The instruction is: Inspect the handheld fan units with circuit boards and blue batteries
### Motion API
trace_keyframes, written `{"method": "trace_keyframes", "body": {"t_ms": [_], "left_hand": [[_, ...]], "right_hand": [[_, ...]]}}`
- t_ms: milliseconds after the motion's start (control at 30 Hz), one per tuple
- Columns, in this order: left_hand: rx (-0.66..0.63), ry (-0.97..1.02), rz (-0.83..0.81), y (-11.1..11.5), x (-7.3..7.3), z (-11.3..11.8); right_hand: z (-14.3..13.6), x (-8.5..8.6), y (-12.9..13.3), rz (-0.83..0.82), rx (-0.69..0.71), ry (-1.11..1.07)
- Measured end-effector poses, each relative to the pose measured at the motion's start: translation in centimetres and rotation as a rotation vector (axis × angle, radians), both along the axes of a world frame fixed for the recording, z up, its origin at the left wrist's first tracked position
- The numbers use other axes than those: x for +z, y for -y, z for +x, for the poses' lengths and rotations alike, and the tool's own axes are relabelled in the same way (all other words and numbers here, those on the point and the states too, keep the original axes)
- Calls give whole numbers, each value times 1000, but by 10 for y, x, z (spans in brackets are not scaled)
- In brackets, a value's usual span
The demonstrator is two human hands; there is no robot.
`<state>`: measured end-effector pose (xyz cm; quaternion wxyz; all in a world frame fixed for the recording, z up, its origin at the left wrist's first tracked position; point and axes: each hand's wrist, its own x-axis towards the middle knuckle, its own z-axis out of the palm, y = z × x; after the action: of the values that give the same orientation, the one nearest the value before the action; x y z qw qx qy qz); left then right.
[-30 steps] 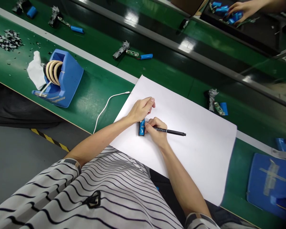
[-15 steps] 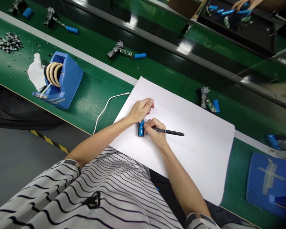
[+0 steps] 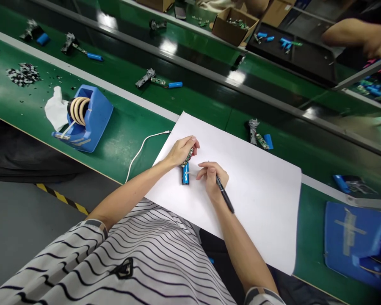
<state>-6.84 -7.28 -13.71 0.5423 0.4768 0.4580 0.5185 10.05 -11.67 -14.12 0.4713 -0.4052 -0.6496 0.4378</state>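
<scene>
One blue battery point(image 3: 186, 174) | just beside left grip point(image 3: 182, 151) | pen point(image 3: 226, 198) in right grip point(image 3: 214, 178)

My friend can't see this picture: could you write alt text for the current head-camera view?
A person's left hand touches a circuit board beside a blue cylinder on white paper; the right hand holds a black pen. A blue tape dispenser stands on the green bench to the left.
</scene>
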Motion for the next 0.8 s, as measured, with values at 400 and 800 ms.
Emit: {"method": "trace_keyframes", "body": {"t_ms": [400, 800], "left_hand": [[68, 145, -29, -12, 1, -8], [70, 153, -24, -14, -6, -2]], "right_hand": [[-11, 32, -42, 622, 259, 474], [-9, 54, -64, 778, 621, 684]]}}
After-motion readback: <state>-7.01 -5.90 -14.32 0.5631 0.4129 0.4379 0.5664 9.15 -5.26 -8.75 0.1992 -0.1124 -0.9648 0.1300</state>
